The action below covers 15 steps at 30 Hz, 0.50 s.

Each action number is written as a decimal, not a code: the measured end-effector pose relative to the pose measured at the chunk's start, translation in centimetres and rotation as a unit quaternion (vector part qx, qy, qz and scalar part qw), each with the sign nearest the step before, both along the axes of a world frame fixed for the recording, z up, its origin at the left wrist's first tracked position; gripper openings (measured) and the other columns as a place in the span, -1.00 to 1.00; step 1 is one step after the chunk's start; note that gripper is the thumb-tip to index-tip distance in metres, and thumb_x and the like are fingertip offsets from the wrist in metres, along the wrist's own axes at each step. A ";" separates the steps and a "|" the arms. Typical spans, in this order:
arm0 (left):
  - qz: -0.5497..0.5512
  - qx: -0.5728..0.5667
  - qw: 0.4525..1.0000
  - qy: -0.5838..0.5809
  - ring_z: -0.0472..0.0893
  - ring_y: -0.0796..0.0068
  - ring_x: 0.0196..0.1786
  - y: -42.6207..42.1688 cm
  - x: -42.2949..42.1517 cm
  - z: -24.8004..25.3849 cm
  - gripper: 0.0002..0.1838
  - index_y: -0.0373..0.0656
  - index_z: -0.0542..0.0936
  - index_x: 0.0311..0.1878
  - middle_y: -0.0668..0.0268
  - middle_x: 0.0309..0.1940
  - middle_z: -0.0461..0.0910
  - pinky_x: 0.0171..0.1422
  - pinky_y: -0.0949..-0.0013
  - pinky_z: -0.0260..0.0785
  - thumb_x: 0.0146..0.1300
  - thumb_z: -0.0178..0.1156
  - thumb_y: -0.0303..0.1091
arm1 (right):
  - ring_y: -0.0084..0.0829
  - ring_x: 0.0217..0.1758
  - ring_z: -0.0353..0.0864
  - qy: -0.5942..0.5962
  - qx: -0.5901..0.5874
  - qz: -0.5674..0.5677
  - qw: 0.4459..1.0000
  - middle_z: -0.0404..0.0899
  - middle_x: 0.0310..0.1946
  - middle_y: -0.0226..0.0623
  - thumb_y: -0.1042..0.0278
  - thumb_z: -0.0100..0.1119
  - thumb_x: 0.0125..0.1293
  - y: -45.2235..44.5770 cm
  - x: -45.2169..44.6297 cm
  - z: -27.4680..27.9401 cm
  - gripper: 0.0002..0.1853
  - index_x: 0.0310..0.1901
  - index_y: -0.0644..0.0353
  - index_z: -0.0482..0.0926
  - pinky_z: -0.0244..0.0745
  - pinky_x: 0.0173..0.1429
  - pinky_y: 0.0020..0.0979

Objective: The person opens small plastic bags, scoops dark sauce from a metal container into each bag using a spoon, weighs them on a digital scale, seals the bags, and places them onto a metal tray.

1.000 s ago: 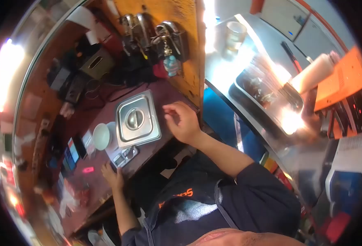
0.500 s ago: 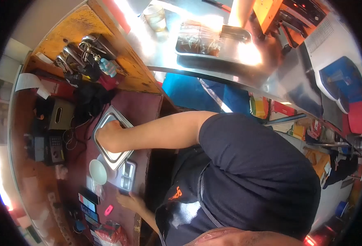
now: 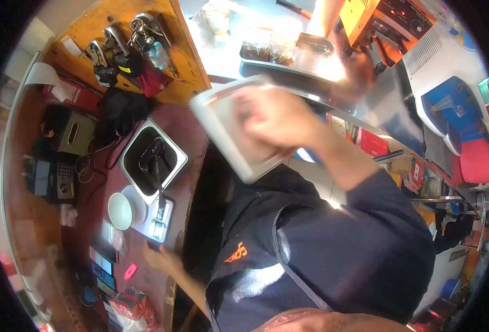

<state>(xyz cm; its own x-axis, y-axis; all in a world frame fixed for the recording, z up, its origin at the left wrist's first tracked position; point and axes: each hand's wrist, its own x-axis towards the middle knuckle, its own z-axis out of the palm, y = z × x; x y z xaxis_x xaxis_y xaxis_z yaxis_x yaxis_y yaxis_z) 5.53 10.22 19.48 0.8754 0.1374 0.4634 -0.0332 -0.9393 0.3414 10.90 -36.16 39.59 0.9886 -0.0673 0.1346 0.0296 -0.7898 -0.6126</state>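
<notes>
Blurred by motion, my right hand (image 3: 272, 116) is closed on a rectangular metal lid (image 3: 222, 124), held tilted in the air right of the table. On the table stands an uncovered steel food pan (image 3: 179, 160); inside it is dark, with a black-handled utensil (image 3: 154, 157) sticking out over its near rim. Below the pan lies a digital kitchen scale (image 3: 164, 224) with a pale green bowl (image 3: 121, 211) beside it. My left hand (image 3: 164, 260) is just below the scale's edge, fingers stretched out, with nothing seen in it.
Several padlocks (image 3: 123, 55) hang on the wooden panel. A card terminal (image 3: 65, 180) sits at the table's back. A pink object (image 3: 130, 271), phones (image 3: 101, 260) and a red plastic-wrapped package (image 3: 131, 310) lie lower down. A steel counter holds a tray (image 3: 283, 69).
My right hand has lifted the lid off the pan and carried it rightward, exposing the inside and the utensil. My left hand stays near the scale.
</notes>
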 end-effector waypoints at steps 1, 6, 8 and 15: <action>0.002 -0.005 1.000 0.002 0.40 -0.19 0.19 0.1 0.0 0.0 -0.06 -0.38 0.41 0.23 -0.14 0.13 0.46 0.29 -0.08 0.18 0.34 -0.30 0.45 | -0.25 -0.18 0.69 -0.040 -0.008 -0.086 0.995 0.68 -0.20 -0.14 0.42 0.18 0.04 -3.7 -1.3 -2.1 -0.51 0.10 0.10 0.57 0.57 -0.09 -0.24; 0.014 -0.103 0.995 -0.007 0.47 -0.08 0.19 -0.4 0.5 1.0 -0.14 -0.41 0.44 0.21 -0.12 0.13 0.48 0.32 0.01 0.23 0.41 -0.27 0.35 | -0.27 -0.31 0.65 -0.006 -0.155 -0.393 0.906 0.65 -0.38 -0.19 0.33 0.19 0.05 -21.6 -8.9 -6.8 -0.64 -0.05 0.08 0.65 0.55 -0.17 -0.28; 0.017 -0.129 0.991 -0.004 0.47 -0.06 0.19 -0.1 0.7 1.0 -0.19 -0.41 0.44 0.21 -0.12 0.14 0.48 0.33 0.03 0.23 0.43 -0.24 0.29 | -0.13 -0.06 0.66 0.140 -0.150 -0.441 0.874 0.66 -0.16 -0.03 0.20 0.30 0.03 -26.3 -10.9 -7.4 -0.67 -0.18 0.19 0.61 0.55 0.04 -0.26; 0.024 -0.135 0.991 -0.001 0.46 -0.03 0.23 0.6 0.3 0.2 -0.31 -0.41 0.41 0.24 -0.13 0.16 0.46 0.37 0.05 0.21 0.47 -0.16 0.14 | -0.05 -0.02 0.66 0.278 -0.111 -0.411 0.861 0.65 -0.09 0.04 0.21 0.24 0.08 -26.1 -11.0 -4.6 -0.64 -0.08 0.16 0.64 0.56 0.03 -0.22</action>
